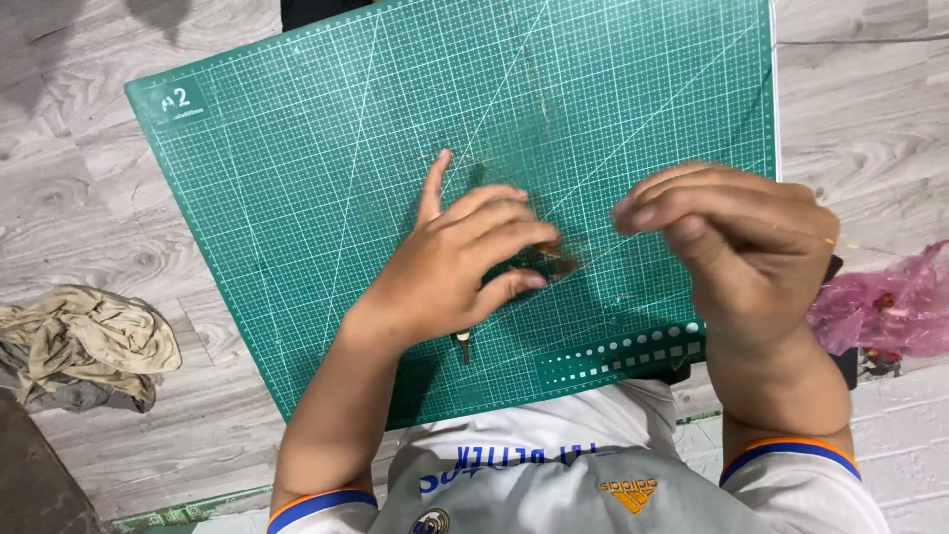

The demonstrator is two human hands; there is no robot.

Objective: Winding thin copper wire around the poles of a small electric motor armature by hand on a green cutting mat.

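A green cutting mat with a white grid lies across my lap. My left hand rests on it near the middle, fingers curled over a small brownish piece that it pins to the mat; the little finger sticks out. My right hand hovers just to the right, fingers bunched together as if pinching something very thin, which I cannot make out. A small metal tool tip pokes out from under my left wrist.
The mat sits over a grey wood-look floor. A crumpled beige cloth lies on the floor at the left. A pink plastic bag lies at the right edge. A dark object is behind the mat's far edge.
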